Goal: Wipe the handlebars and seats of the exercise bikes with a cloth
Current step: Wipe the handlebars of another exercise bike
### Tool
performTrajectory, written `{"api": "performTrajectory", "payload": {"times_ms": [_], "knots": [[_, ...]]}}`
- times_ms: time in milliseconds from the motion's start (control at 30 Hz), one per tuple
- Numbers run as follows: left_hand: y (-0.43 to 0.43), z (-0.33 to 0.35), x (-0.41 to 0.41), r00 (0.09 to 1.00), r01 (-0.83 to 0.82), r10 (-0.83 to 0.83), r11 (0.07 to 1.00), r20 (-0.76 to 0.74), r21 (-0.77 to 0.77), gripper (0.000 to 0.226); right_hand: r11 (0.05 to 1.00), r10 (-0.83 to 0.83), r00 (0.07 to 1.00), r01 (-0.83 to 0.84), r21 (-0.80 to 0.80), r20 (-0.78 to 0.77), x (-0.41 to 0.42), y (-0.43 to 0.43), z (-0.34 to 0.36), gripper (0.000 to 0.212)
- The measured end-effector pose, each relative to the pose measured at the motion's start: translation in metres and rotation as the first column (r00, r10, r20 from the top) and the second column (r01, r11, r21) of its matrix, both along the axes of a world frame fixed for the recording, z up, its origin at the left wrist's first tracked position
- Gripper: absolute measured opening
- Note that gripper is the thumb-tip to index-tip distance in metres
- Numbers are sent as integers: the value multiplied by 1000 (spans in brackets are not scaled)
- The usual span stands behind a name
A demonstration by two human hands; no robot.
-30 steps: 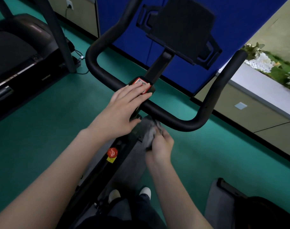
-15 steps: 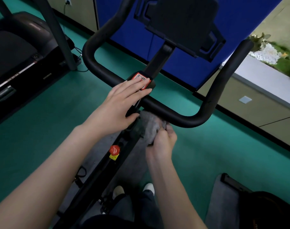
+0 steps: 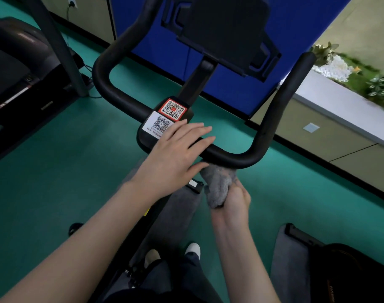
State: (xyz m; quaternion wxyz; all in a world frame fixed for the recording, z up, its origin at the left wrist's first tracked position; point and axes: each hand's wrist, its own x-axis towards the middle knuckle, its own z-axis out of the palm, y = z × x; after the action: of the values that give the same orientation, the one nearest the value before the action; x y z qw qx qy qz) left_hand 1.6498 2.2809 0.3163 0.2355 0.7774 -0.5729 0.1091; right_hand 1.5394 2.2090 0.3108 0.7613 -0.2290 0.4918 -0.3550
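Note:
A black U-shaped handlebar [image 3: 272,132] of an exercise bike fills the middle of the view, with two QR stickers on its centre clamp [image 3: 164,119]. My left hand [image 3: 178,149] lies flat, fingers straight, over the bar just right of the clamp. My right hand [image 3: 232,200] grips a bunched grey cloth [image 3: 219,184] from below, and the cloth's top touches the underside of the bar's lower right bend. A black tablet holder [image 3: 226,29] stands above the bar. The seat is out of view.
A treadmill [image 3: 16,68] and its upright post stand at the left on the green floor. A blue panel [image 3: 156,44] and a beige cabinet with plants [image 3: 344,68] line the far side. Part of another machine on a grey mat [image 3: 289,259] sits at lower right.
My left hand slid right off the QR stickers onto the bar, uncovering them. My right hand with the cloth rose up to the bar's underside and shifted right.

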Motion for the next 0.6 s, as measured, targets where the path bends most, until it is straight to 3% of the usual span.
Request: {"api": "performTrajectory", "payload": {"times_ms": [133, 333, 433, 500, 533, 600], "knots": [[-10, -7, -4, 998, -57, 57, 998, 8, -25, 41, 989, -114, 987, 103, -106, -112, -26, -27, 3, 25], [-14, -11, -2, 996, -87, 85, 992, -24, -95, 36, 992, -28, 994, 14, -128, -104, -29, -24, -1, 15], [-15, -11, -3, 996, -83, 80, 992, -35, -100, 36, 963, -143, 986, 117, -244, -90, -36, -34, 0, 17], [-15, -11, -3, 995, -89, 86, 991, -41, -100, 35, 856, -254, 957, 156, -493, -139, -40, -46, 4, 15], [-15, -11, -4, 995, -92, 88, 991, -44, -101, 35, 755, -302, 932, 107, -647, -199, -40, -50, 5, 13], [-15, -10, -4, 995, -96, 91, 990, -51, -103, 35, 455, -354, 886, -117, -883, -300, -37, -52, 5, 17]]}}
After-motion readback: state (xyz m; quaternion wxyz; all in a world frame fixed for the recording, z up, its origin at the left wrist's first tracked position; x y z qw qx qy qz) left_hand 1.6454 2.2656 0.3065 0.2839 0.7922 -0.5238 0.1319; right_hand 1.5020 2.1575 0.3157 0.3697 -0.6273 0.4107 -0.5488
